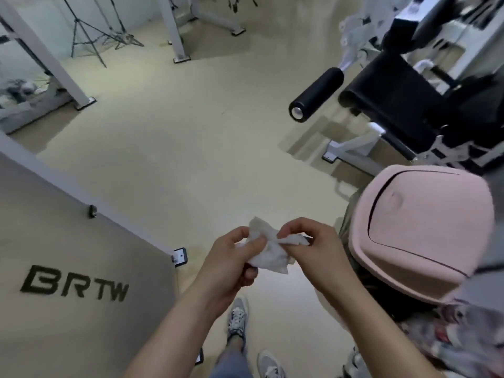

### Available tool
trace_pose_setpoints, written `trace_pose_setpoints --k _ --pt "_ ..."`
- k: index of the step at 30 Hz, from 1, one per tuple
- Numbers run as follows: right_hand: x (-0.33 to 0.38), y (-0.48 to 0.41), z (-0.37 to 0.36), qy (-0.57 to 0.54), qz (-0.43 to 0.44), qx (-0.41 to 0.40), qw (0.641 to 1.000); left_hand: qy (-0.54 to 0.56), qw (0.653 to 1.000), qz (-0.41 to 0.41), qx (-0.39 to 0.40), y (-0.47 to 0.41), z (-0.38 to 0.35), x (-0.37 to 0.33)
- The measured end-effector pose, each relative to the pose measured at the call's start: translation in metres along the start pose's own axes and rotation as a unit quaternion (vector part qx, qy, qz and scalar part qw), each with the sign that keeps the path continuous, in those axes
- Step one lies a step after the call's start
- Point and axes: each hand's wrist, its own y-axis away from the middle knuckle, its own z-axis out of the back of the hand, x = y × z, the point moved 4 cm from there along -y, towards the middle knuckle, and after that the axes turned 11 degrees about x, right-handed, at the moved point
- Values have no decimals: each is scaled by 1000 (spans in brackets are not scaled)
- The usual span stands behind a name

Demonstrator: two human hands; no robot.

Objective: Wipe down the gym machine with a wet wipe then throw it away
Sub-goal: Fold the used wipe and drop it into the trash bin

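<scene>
Gym floor: a grey panel (68, 227) lettered "BRTW" stands at near left on the pale beige floor (177, 132). At far left, black tripod stands (77, 25) cluster beside a slanted white frame post (173, 25). A pair of grey sneakers (237, 317) shows at the near edge.

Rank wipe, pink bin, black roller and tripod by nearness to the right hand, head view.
1. Wipe, pinched in the right hand.
2. Pink bin, just right.
3. Black roller, farther ahead.
4. Tripod, far back left.
</scene>
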Motion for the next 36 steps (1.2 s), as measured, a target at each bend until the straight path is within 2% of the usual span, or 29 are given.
trace_pose_setpoints --k 3,5,7,11,14,16,22,24,26,29,31,36 --pt "-6 -11 24 -31 -34 -34 998 7 999 10 37 -42 -16 -17" --pt "-7 -20 32 -109 -49 -24 993 5 998 12 63 -67 -24 -30" --pt "-6 -30 41 -167 -50 -50 983 4 995 16 99 -90 -31 -44" --pt "-9 -41 64 -129 -63 -182 973 -18 978 41 204 -124 -48 -60" --pt "-24 -39 84 -154 -70 -301 938 -97 959 51 263 -146 -69 -58" --pt "-37 -35 95 -188 -79 -349 915 -162 941 63 290 -161 -87 -53" --pt "-58 -38 142 -343 -44 -383 857 -326 887 44 324 -215 -153 -44" --pt "-64 -47 167 -352 -41 -376 856 -346 878 32 330 -237 -176 -45" --pt "-73 -56 200 -328 -58 -408 850 -355 866 34 350 -260 -199 -44" --pt "-94 -63 250 -253 -115 -493 824 -409 832 35 373 -299 -224 -36" --pt "-107 -68 278 -215 -135 -527 811 -474 796 18 376 -329 -235 -27" --pt "-156 -81 319 -148 -205 -565 785 -632 666 5 397 -401 -269 -4"
